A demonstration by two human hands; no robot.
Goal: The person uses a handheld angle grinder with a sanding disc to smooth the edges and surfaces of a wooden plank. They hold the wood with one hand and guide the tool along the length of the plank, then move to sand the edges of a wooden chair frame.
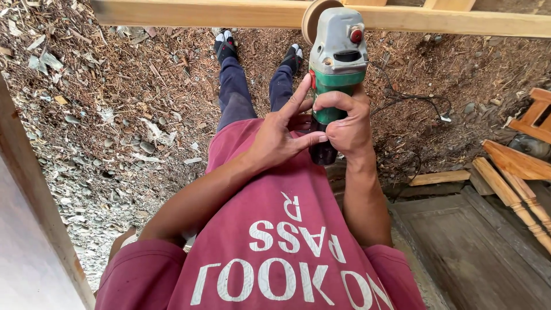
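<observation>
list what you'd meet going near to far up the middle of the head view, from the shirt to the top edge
Red shirt → left hand and right hand on the grinder's handle → green and grey angle grinder → sanding disc against the wooden beam.

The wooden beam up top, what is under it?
Under the wooden beam lies ground covered in wood chips and stones, plus two feet. The grinder, gripped by the right hand, hides its own disc and part of the beam.
</observation>
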